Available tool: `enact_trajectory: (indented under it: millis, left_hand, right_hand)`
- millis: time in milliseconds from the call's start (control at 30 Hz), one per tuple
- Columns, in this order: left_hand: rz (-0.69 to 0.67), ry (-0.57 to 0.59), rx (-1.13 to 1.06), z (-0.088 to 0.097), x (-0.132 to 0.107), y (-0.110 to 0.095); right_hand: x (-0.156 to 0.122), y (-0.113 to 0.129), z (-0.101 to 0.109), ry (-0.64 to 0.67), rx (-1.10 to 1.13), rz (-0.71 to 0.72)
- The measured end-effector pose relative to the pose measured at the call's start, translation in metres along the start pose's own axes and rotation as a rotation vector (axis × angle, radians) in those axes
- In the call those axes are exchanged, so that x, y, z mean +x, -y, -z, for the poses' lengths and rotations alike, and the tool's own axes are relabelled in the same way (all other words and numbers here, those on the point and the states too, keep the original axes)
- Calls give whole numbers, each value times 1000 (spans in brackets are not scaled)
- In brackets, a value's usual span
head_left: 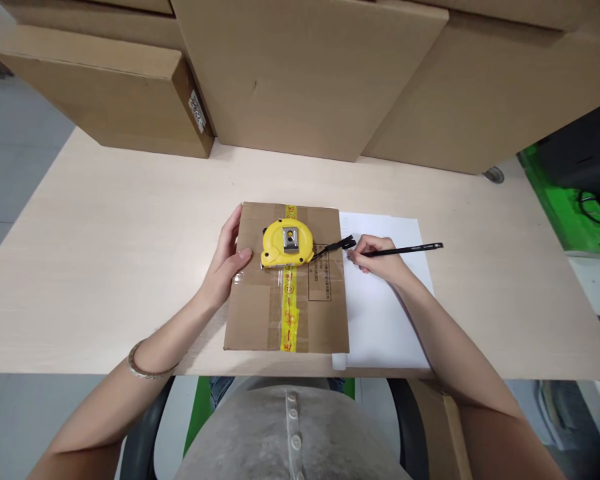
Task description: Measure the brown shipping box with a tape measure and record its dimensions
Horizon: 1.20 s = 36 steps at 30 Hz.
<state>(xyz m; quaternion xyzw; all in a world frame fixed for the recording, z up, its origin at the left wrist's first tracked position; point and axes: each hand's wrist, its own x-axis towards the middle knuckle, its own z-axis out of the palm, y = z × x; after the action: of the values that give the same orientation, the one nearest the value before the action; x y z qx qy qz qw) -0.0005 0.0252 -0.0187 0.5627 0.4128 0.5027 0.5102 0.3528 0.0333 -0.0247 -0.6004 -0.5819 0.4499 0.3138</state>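
Observation:
A flat brown cardboard box (253,313) with yellow printed tape lies on the desk near its front edge. My left hand (229,257) grips the box's left side, thumb on top and fingers along the edge. On top of the box rests a yellow tape measure (275,233) with a metal clip and a black wrist strap (337,245) reaching past the right edge. White paper (385,320) sticks out from beneath the box on the right. My right hand (380,257) is closed around a black pencil (415,249), its tip side over the paper close to the box.
Large cardboard boxes (300,80) stand along the back of the desk (80,267). A smaller box (130,100) with a white label is at the back left. A round metal grommet (493,175) sits at the back right, beside a green surface (545,207) with dark equipment.

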Motion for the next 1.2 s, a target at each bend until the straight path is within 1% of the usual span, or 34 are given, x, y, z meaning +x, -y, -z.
enact_trajectory:
  millis: [233,567,833,1033,1133,1200]
  left_hand:
    - [18,10,17,0,0,-3]
    - [3,6,-9,0,0,-1]
    - [5,6,-1,0,0,0]
    - [5,18,-5,2,1,2]
    - [-11,32,-17,4,2,5]
    - [-16,38,-22,5,2,7]
  right_hand:
    - [1,-1,1,1,20,8]
    - [1,-4,0,-6,27,8]
    - [1,0,2,34,-14,10]
    - [2,3,3,64,-117,-37]
    - [-2,9,13,59,-228,-102]
    - [-6,14,21,46,-356,-173]
